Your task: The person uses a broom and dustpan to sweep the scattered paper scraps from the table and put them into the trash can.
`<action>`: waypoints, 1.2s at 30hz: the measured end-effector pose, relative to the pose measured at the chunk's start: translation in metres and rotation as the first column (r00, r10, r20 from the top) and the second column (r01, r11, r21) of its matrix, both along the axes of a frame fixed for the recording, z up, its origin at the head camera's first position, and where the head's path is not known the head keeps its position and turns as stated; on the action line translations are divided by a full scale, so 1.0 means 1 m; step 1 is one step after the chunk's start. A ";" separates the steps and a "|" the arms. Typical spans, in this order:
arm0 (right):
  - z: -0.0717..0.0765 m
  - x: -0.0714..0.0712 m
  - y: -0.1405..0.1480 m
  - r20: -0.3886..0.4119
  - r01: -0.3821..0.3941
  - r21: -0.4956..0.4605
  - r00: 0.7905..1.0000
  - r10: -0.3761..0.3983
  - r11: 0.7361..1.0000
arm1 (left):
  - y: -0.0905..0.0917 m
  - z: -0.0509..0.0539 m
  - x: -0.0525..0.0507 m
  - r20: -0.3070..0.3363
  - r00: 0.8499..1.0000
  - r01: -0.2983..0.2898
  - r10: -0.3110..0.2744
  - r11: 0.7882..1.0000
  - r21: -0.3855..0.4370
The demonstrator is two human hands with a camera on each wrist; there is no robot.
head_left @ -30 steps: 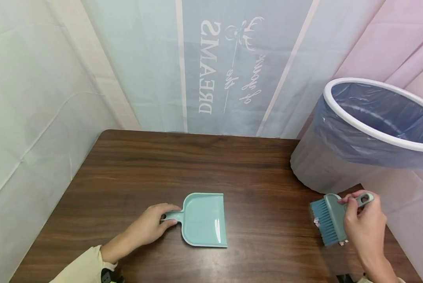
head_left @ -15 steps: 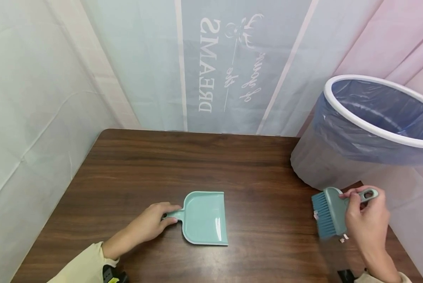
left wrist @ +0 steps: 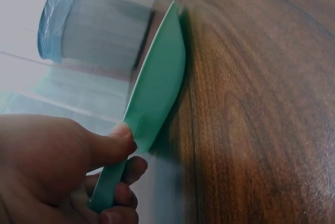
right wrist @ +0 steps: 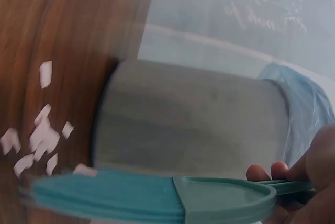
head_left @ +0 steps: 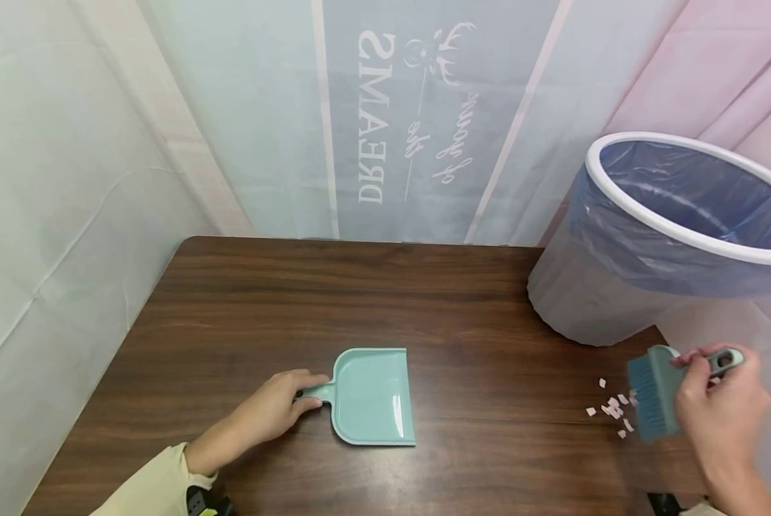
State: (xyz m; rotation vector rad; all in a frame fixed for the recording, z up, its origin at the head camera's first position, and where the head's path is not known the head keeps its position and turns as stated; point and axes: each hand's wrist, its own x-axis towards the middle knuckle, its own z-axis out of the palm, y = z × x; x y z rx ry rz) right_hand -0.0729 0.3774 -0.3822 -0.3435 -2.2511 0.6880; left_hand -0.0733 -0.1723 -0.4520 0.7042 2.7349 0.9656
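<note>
Brown surface (head_left: 360, 294); dustpan (head_left: 372, 398) and brush (head_left: 659, 394), likely light and stiff, best held by handles (left wrist: 105, 188), clamped there in fingers (left wrist: 125, 195) of left hand (head_left: 271, 414) and right hand (head_left: 724, 405) respectively.

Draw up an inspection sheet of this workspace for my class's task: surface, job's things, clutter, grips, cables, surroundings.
Surface: dark wood-grain table.
Job's things: teal dustpan, open side up, no scraps seen in it; matching hand brush, bristles beside the scraps.
Clutter: small pale scraps, some bunched, others scattered; material unclear.
Left grip: pinches the dustpan's handle.
Right grip: holds the brush's handle.
Cables: nothing seen.
Surroundings: wastebasket with a blue liner, at the table's far right; printed cloth backdrop behind.
</note>
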 end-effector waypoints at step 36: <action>-0.021 0.000 -0.046 0.086 -0.241 0.050 0.968 0.237 0.969 | 0.001 0.008 0.000 0.062 0.998 0.000 0.002 1.000 -0.018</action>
